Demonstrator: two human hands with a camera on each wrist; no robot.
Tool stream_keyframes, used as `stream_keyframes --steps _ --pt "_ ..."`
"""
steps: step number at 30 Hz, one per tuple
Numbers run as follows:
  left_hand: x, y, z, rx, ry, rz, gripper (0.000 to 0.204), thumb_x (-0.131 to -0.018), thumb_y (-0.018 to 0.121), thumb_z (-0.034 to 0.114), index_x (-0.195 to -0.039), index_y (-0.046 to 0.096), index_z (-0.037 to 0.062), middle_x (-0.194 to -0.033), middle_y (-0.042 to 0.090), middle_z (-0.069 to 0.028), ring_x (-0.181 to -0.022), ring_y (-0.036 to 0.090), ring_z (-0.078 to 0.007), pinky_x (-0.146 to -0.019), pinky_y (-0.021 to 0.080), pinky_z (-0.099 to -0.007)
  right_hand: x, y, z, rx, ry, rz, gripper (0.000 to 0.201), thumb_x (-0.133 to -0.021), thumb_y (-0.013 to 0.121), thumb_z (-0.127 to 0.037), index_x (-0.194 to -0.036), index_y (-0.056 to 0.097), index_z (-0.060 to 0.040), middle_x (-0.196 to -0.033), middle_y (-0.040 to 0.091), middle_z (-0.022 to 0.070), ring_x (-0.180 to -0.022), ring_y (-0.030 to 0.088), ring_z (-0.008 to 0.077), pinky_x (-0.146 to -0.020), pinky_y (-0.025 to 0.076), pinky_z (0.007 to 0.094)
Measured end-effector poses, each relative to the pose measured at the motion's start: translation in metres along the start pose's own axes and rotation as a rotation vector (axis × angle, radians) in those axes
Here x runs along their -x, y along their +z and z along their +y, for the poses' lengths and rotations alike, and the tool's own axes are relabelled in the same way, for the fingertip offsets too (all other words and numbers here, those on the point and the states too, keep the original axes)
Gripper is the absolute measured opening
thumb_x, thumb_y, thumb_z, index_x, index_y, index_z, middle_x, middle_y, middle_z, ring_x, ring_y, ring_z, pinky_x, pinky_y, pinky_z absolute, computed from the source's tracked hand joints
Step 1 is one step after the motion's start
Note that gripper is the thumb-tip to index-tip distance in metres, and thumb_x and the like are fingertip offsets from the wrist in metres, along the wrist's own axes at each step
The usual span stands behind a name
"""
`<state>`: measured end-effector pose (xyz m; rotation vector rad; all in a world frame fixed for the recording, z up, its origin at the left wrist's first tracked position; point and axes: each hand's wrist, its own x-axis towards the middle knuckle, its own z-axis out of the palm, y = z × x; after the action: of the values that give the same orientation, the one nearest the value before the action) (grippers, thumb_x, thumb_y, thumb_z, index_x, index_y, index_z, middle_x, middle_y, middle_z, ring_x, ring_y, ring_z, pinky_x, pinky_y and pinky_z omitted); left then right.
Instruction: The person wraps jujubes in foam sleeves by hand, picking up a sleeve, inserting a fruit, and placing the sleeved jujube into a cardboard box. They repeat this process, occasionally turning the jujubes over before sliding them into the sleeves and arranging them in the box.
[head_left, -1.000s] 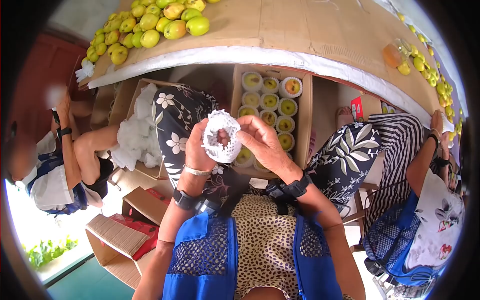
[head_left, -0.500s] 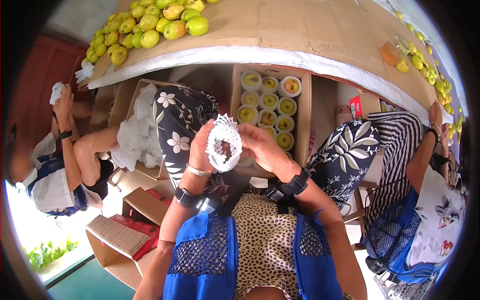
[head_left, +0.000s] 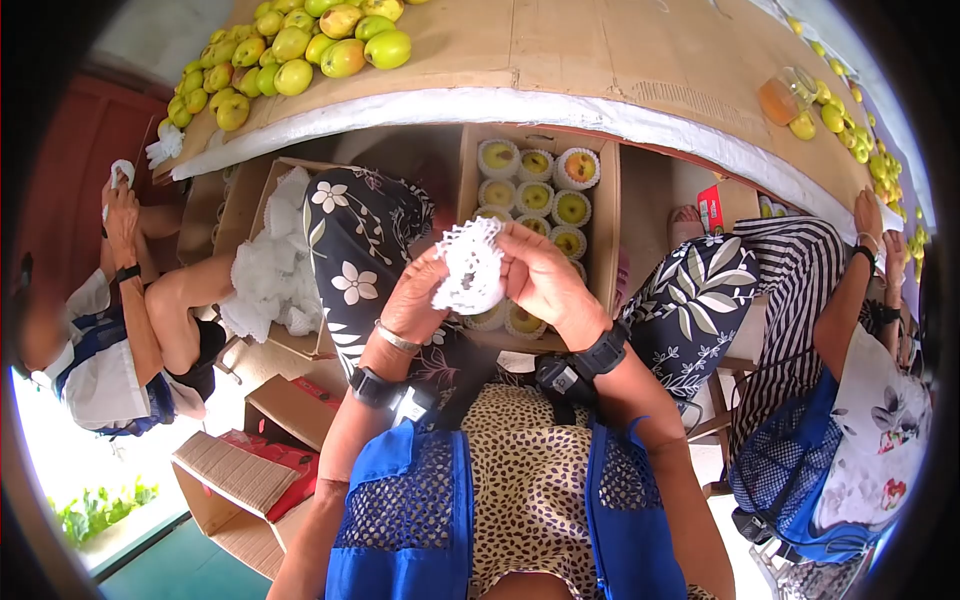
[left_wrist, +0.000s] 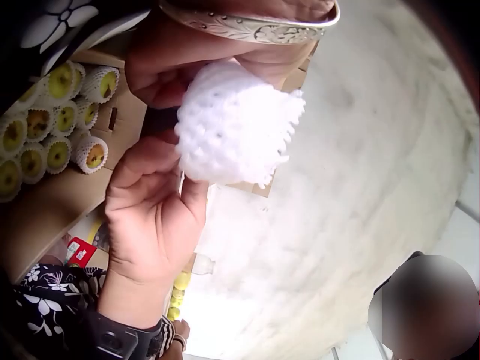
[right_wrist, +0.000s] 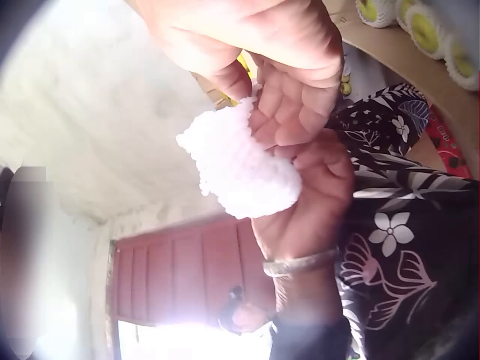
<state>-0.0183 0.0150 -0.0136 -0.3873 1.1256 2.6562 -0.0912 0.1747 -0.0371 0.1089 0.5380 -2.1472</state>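
And there's the shift: the right hand [head_left: 548, 272] slides up to the top of the white foam sleeve [head_left: 472, 268], its thumb and fingers now pinching the upper rim, while the left hand [head_left: 412, 302] grips the lower left side, fingers curled against the mesh. So both sets of fingers are grasping the same piece, neither one free. Half a second ago its mouth gaped wide toward the head camera; now the netting bunches up and that opening narrows to a small dark gap. The sleeve hangs between the hands, in front of the left edge of the carton [head_left: 608, 215], toward its near-left corner as the head camera sees it. No fruit shows through the foam, so this looks like handling the sleeve itself, the mesh being worked into shape. In the carton, the sleeved fruit [head_left: 536, 198] stands in rows, and up on the surface [head_left: 590, 60] the loose fruit [head_left: 293, 77] lies piled at the left end, out of both hands' grasp.
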Motion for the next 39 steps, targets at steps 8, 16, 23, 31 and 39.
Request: stream_keyframes --steps 8,16,23,31,39 --pt "0.001 -0.017 -0.009 0.091 -0.146 0.024 0.033 -0.089 0.052 0.012 -0.122 0.047 0.0069 -0.109 0.059 -0.0066 -0.099 0.058 -0.0173 -0.079 0.051 -0.0322 0.0 -0.001 -0.004 -0.114 -0.083 0.036 0.019 -0.086 0.052 -0.014 -0.101 0.055 -0.0024 -0.099 0.061 0.007 -0.092 0.059 0.0184 -0.084 0.047 0.0324" --pt "-0.007 -0.016 -0.004 0.274 0.219 0.039 0.033 -0.086 0.054 0.007 -0.119 0.05 0.0046 -0.113 0.057 -0.0084 -0.103 0.056 -0.0204 -0.088 0.048 -0.036 0.006 0.01 0.004 0.061 0.037 -0.034 0.032 -0.086 0.059 -0.02 -0.113 0.051 -0.0052 -0.102 0.06 0.0024 -0.092 0.058 0.0115 -0.079 0.049 0.0298" --pt "-0.001 -0.012 0.008 0.208 0.341 0.058 0.048 -0.079 0.05 -0.008 -0.125 0.044 0.006 -0.118 0.054 -0.01 -0.107 0.054 -0.0215 -0.092 0.046 -0.0372 0.007 0.011 0.0 0.358 0.283 0.039 0.013 -0.085 0.058 -0.018 -0.095 0.054 -0.0095 -0.089 0.06 0.0001 -0.08 0.058 0.0091 -0.068 0.048 0.0235" --pt "-0.002 -0.015 0.007 0.305 0.21 0.04 0.049 -0.074 0.045 -0.014 -0.12 0.048 0.0051 -0.116 0.055 -0.01 -0.107 0.054 -0.0214 -0.092 0.045 -0.0366 -0.002 0.003 0.007 0.008 0.019 0.041 0.025 -0.086 0.05 -0.014 -0.108 0.054 -0.0023 -0.103 0.062 0.0089 -0.096 0.06 0.02 -0.084 0.049 0.0352" --pt "-0.007 -0.002 -0.003 0.182 0.086 0.018 0.068 -0.069 0.059 -0.009 -0.13 0.038 0.0095 -0.126 0.047 -0.007 -0.117 0.045 -0.0199 -0.098 0.038 -0.036 -0.019 0.024 -0.004 -0.124 -0.09 0.014 0.028 -0.087 0.052 -0.017 -0.111 0.05 -0.0014 -0.108 0.057 0.0081 -0.101 0.056 0.0178 -0.088 0.046 0.033"
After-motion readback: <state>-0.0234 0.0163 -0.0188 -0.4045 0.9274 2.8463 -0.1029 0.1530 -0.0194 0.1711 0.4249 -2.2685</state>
